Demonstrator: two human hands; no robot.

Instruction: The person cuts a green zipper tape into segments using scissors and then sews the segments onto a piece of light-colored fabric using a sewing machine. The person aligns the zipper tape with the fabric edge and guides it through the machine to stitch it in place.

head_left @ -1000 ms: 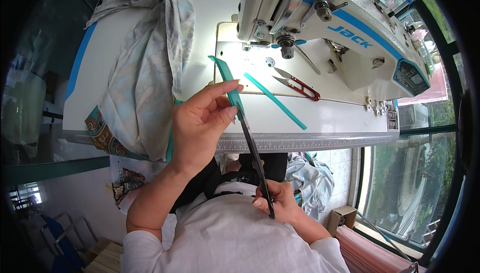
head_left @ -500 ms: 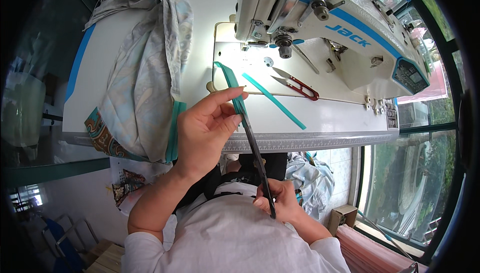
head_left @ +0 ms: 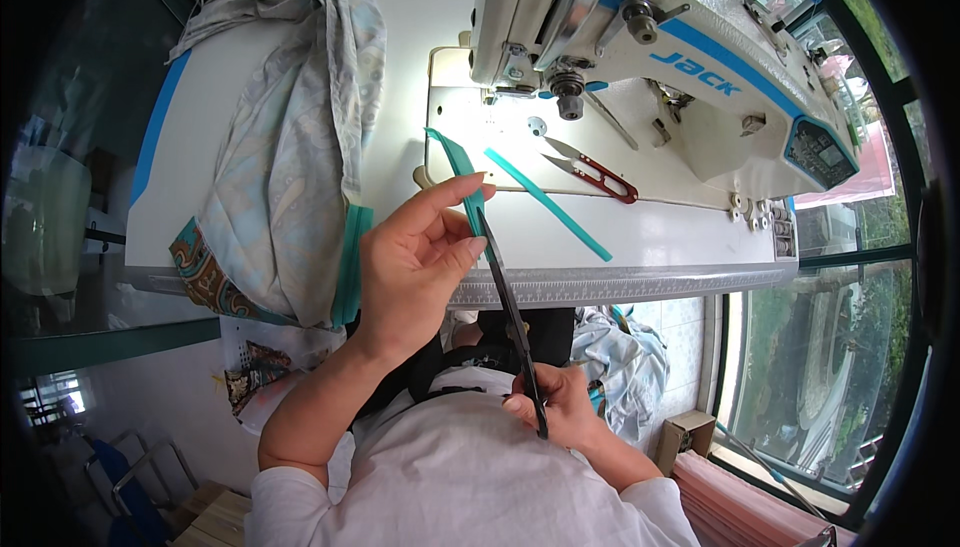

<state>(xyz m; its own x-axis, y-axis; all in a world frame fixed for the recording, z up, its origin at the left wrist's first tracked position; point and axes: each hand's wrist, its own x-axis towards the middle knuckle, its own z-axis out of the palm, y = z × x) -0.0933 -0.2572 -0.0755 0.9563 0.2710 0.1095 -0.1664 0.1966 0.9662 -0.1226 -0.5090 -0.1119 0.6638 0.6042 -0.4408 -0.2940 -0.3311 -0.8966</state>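
My left hand (head_left: 410,277) pinches a teal strip (head_left: 455,157) between thumb and fingertips, held upright at a slant over the table's front half. In my right hand (head_left: 560,407), low against my shirt, are long black scissors (head_left: 510,312), their blades reaching up into the teal strip just beside my left thumb. Another narrow teal strip (head_left: 550,207) lies flat to the right. Red-handled thread snips (head_left: 610,177) rest beyond it on the machine bed. Left of my hand, pale patterned fabric (head_left: 280,147) lies bunched, with a teal band (head_left: 355,257) along its edge.
A white-and-blue sewing machine (head_left: 620,37) stands at the back right of the white table (head_left: 170,167), which has a ruler along its front edge (head_left: 650,284). Small bobbins (head_left: 750,212) sit at the right. Cloth (head_left: 620,347) lies heaped below; glass windows (head_left: 800,377) flank the right side.
My left hand has shifted a little right and toward me, and the strip's far tip has lowered with it. The scissors and my right hand have barely moved.
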